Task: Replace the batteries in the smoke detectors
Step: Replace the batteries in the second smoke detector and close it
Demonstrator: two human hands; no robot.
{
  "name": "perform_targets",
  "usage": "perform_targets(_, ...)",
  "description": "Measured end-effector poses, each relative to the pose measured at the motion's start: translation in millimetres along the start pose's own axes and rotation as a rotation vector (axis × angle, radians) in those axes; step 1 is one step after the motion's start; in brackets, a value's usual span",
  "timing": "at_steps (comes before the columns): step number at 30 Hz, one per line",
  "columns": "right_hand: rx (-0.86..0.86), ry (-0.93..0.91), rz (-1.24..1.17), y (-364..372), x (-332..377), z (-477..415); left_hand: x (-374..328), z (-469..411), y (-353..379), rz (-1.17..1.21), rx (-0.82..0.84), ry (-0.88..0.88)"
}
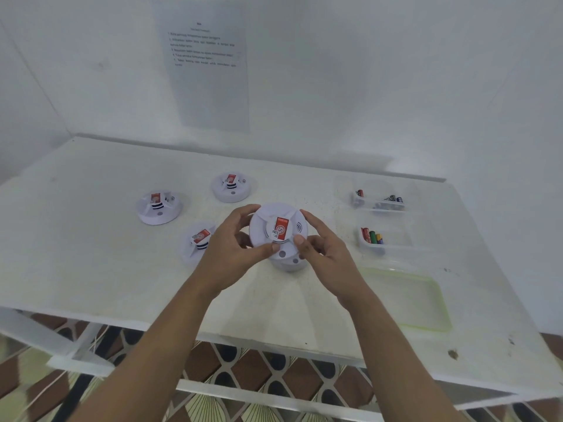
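A staged workstation in a plain room is indicated: a white table is set into a corner of bare white walls, with a printed sheet of numbered instructions fixed above its far edge. Identical round white smoke detectors are laid out on it, and coloured cylindrical batteries are kept in clear plastic containers near its right edge.

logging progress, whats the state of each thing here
held detector: gripped by left hand and right hand, label up
left detector: on table, untouched
far detector: on table, untouched
near-left detector: on table, partly behind left hand
far tub: open, batteries inside
near tub: open, batteries inside
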State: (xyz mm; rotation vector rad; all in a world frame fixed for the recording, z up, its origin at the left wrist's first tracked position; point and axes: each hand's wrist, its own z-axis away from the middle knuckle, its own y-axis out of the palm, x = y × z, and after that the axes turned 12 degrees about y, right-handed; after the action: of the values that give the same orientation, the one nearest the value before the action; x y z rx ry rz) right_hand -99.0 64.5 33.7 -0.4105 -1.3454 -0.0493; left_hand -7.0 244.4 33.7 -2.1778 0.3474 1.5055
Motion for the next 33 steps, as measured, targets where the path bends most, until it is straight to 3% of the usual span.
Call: perform_targets(33, 0.108, 0.067, 0.072, -76, 12, -89, 11, -85, 54, -0.144, -0.157, 0.030)
